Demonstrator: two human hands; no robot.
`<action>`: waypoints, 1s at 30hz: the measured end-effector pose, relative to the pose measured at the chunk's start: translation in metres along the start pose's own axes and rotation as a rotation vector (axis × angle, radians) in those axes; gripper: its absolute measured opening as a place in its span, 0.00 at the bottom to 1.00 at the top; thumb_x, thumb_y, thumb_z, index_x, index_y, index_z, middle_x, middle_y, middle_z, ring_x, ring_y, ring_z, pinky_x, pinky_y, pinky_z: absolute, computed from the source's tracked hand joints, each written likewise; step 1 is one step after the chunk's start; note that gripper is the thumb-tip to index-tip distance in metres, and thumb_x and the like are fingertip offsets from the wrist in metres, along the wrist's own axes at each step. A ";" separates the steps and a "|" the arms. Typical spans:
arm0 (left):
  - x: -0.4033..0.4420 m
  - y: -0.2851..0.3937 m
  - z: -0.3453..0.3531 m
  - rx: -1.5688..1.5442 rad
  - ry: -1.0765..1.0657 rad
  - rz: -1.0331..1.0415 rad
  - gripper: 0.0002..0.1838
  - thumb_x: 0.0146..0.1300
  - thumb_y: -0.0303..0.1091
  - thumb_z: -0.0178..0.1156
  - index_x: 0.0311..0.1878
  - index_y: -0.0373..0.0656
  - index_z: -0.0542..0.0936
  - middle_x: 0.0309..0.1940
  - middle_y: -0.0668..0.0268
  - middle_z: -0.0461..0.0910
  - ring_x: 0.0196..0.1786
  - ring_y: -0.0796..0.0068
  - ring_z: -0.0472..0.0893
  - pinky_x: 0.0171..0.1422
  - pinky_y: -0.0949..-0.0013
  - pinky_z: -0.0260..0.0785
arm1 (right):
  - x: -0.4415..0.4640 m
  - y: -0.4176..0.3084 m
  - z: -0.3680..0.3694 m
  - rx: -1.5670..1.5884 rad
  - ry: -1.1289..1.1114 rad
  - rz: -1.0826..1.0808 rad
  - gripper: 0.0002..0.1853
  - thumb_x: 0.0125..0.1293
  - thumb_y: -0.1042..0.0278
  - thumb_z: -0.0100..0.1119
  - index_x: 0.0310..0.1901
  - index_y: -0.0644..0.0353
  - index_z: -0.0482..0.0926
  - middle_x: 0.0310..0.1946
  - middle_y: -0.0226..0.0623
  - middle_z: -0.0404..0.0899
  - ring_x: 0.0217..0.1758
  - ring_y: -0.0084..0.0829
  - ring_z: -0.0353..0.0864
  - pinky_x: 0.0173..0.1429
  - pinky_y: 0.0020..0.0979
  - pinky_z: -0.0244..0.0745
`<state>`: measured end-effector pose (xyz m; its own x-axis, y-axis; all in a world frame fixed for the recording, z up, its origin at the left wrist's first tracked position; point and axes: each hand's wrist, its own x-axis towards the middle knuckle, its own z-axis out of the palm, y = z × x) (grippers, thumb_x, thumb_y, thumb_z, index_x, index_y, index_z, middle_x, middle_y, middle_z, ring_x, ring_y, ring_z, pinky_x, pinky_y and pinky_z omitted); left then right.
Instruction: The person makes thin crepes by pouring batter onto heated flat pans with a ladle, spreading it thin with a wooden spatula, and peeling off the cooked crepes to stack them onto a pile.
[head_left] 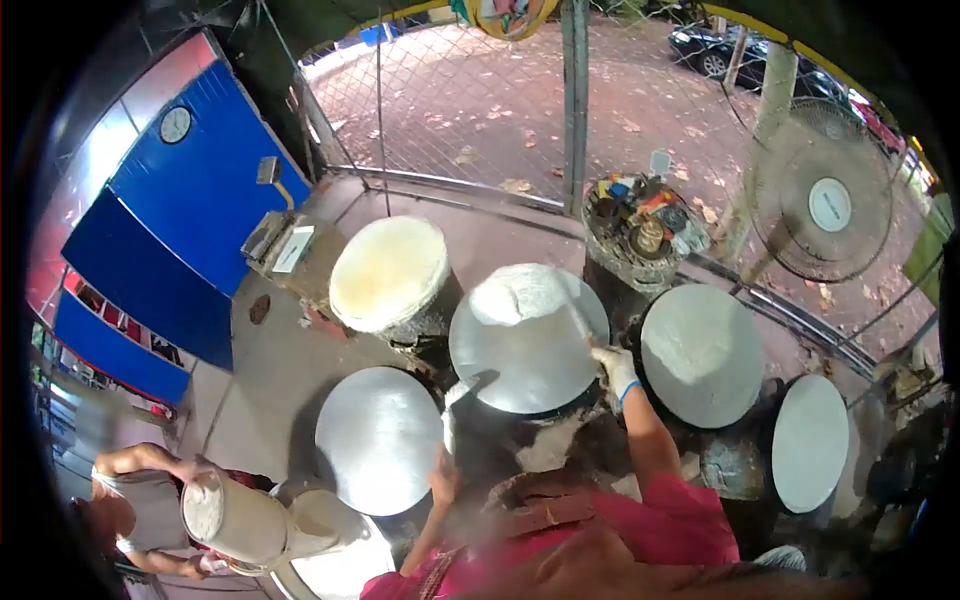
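Note:
My right hand (617, 372), in a pale glove with a blue band at the wrist, is closed round a long stick (575, 312) that reaches over the middle round griddle (535, 365). White batter or dough (515, 295) lies at that griddle's far side. My left hand (443, 478) grips the handle of a white-coated scraper (458, 392), whose tip is at the griddle's left edge. Below that tip is a bare metal griddle (378, 440).
A white-covered griddle (388, 272) stands at the back left, two more (702, 355) (810, 443) at the right. A co-worker (150, 500) holds a bucket (235, 515) at the lower left. Beyond are a scale (290, 248), a cluttered drum (640, 262) and a fan (828, 205).

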<state>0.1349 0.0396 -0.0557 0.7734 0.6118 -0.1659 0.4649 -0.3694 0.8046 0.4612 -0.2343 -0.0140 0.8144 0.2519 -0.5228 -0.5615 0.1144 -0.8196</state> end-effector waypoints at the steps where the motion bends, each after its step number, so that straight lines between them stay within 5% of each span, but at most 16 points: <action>1: 0.003 -0.017 0.006 -0.022 0.006 -0.017 0.38 0.50 0.19 0.55 0.68 0.41 0.59 0.28 0.62 0.73 0.30 0.80 0.71 0.36 0.70 0.68 | 0.004 0.008 0.006 -0.088 -0.073 0.027 0.10 0.49 0.65 0.66 0.31 0.61 0.79 0.21 0.31 0.76 0.14 0.23 0.69 0.15 0.29 0.61; 2: 0.006 -0.034 0.014 -0.050 0.010 -0.032 0.38 0.50 0.19 0.56 0.67 0.41 0.59 0.28 0.61 0.74 0.31 0.81 0.72 0.37 0.70 0.68 | 0.008 0.021 0.015 -0.179 -0.141 0.049 0.10 0.48 0.63 0.67 0.26 0.58 0.78 0.20 0.31 0.75 0.14 0.23 0.69 0.13 0.28 0.59; 4: 0.003 -0.030 0.020 -0.146 0.054 0.000 0.36 0.51 0.21 0.56 0.67 0.42 0.59 0.30 0.57 0.76 0.32 0.78 0.75 0.37 0.69 0.68 | 0.000 0.019 0.027 -0.270 -0.187 0.146 0.15 0.46 0.60 0.69 0.34 0.60 0.81 0.20 0.28 0.74 0.17 0.24 0.70 0.17 0.28 0.62; 6: -0.015 -0.018 0.021 -0.090 0.104 -0.008 0.36 0.52 0.23 0.57 0.67 0.43 0.59 0.32 0.54 0.78 0.33 0.73 0.78 0.37 0.68 0.69 | 0.022 0.021 -0.007 -0.307 -0.384 -0.234 0.15 0.47 0.61 0.68 0.36 0.60 0.82 0.21 0.29 0.76 0.17 0.23 0.70 0.17 0.27 0.62; 7: -0.025 -0.008 0.017 0.015 0.132 -0.019 0.35 0.53 0.25 0.57 0.67 0.43 0.59 0.33 0.53 0.78 0.33 0.71 0.79 0.38 0.68 0.69 | 0.002 -0.019 -0.014 -0.273 -0.311 0.033 0.13 0.49 0.62 0.66 0.35 0.61 0.83 0.23 0.30 0.78 0.16 0.21 0.70 0.16 0.25 0.61; 9: -0.034 0.002 0.020 0.272 0.247 0.081 0.36 0.55 0.29 0.56 0.68 0.46 0.56 0.34 0.54 0.79 0.33 0.63 0.80 0.38 0.66 0.70 | 0.052 -0.023 -0.029 -0.203 -0.214 0.005 0.13 0.50 0.63 0.65 0.35 0.60 0.83 0.21 0.29 0.77 0.14 0.19 0.69 0.15 0.22 0.58; 12: -0.050 0.006 0.019 0.063 0.194 -0.098 0.38 0.54 0.30 0.58 0.68 0.46 0.54 0.31 0.57 0.79 0.30 0.64 0.80 0.37 0.65 0.71 | 0.060 -0.028 -0.013 -0.308 -0.308 0.147 0.09 0.50 0.60 0.65 0.30 0.55 0.82 0.16 0.26 0.73 0.12 0.19 0.65 0.14 0.24 0.55; 13: -0.053 0.002 0.023 0.110 0.232 -0.008 0.39 0.54 0.31 0.58 0.68 0.42 0.53 0.29 0.57 0.79 0.28 0.65 0.79 0.35 0.64 0.71 | 0.059 -0.015 -0.011 -0.332 -0.353 0.168 0.08 0.53 0.61 0.63 0.26 0.56 0.79 0.14 0.27 0.70 0.11 0.20 0.63 0.13 0.25 0.53; 16: -0.073 0.037 0.013 -0.039 0.148 -0.334 0.40 0.54 0.32 0.60 0.68 0.38 0.52 0.31 0.57 0.79 0.29 0.68 0.79 0.35 0.66 0.71 | 0.052 -0.004 -0.030 -0.365 -0.447 0.101 0.09 0.54 0.65 0.61 0.23 0.60 0.78 0.15 0.32 0.72 0.11 0.22 0.64 0.15 0.27 0.56; 18: -0.074 0.019 0.026 -0.091 0.248 -0.257 0.38 0.56 0.30 0.59 0.68 0.37 0.53 0.32 0.58 0.78 0.32 0.73 0.78 0.37 0.70 0.70 | 0.073 -0.013 -0.049 -0.436 -0.409 -0.049 0.08 0.53 0.67 0.61 0.24 0.63 0.80 0.16 0.36 0.76 0.14 0.22 0.67 0.18 0.27 0.60; 20: -0.082 -0.002 0.032 -0.247 0.235 -0.250 0.37 0.57 0.29 0.58 0.68 0.37 0.53 0.33 0.59 0.78 0.33 0.74 0.77 0.38 0.72 0.70 | 0.071 -0.070 -0.033 -0.228 -0.390 0.091 0.10 0.52 0.62 0.61 0.24 0.62 0.81 0.18 0.32 0.76 0.14 0.20 0.67 0.17 0.24 0.60; 22: -0.098 -0.020 0.046 -0.416 0.212 -0.257 0.36 0.58 0.28 0.58 0.68 0.37 0.54 0.34 0.61 0.78 0.35 0.76 0.77 0.40 0.73 0.70 | 0.112 -0.060 -0.010 -0.394 -0.307 -0.042 0.10 0.53 0.62 0.60 0.21 0.58 0.78 0.15 0.26 0.72 0.12 0.20 0.64 0.16 0.25 0.56; 23: -0.103 -0.029 0.048 -0.496 0.206 -0.256 0.35 0.58 0.28 0.57 0.68 0.37 0.54 0.34 0.61 0.77 0.35 0.77 0.76 0.40 0.74 0.70 | 0.107 -0.059 -0.008 -0.475 -0.367 0.061 0.09 0.53 0.62 0.60 0.23 0.58 0.79 0.16 0.26 0.72 0.13 0.20 0.64 0.16 0.25 0.57; 25: -0.110 -0.047 0.045 -0.157 0.116 -0.348 0.30 0.61 0.23 0.53 0.67 0.39 0.58 0.39 0.67 0.75 0.39 0.81 0.74 0.43 0.78 0.68 | 0.098 -0.061 -0.005 -0.651 -0.493 0.259 0.08 0.54 0.63 0.61 0.28 0.59 0.81 0.17 0.26 0.73 0.14 0.19 0.65 0.18 0.24 0.59; 28: -0.119 0.005 0.040 -0.366 0.124 -0.285 0.28 0.61 0.23 0.53 0.66 0.42 0.61 0.42 0.69 0.74 0.40 0.81 0.74 0.44 0.78 0.67 | 0.092 -0.027 -0.049 -0.575 -0.623 0.083 0.08 0.52 0.65 0.63 0.29 0.61 0.82 0.21 0.29 0.77 0.17 0.21 0.69 0.20 0.24 0.63; 30: -0.132 -0.028 0.049 -0.462 0.159 -0.205 0.27 0.62 0.23 0.53 0.65 0.43 0.63 0.43 0.69 0.75 0.41 0.80 0.74 0.45 0.77 0.68 | 0.115 -0.044 -0.049 -0.564 -0.636 0.013 0.08 0.50 0.67 0.63 0.27 0.62 0.83 0.21 0.31 0.77 0.18 0.21 0.71 0.22 0.25 0.64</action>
<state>0.0403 -0.0651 -0.0841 0.5948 0.7509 -0.2870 0.3340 0.0939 0.9379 0.5869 -0.2580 -0.0492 0.4762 0.7616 -0.4395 -0.2752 -0.3456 -0.8971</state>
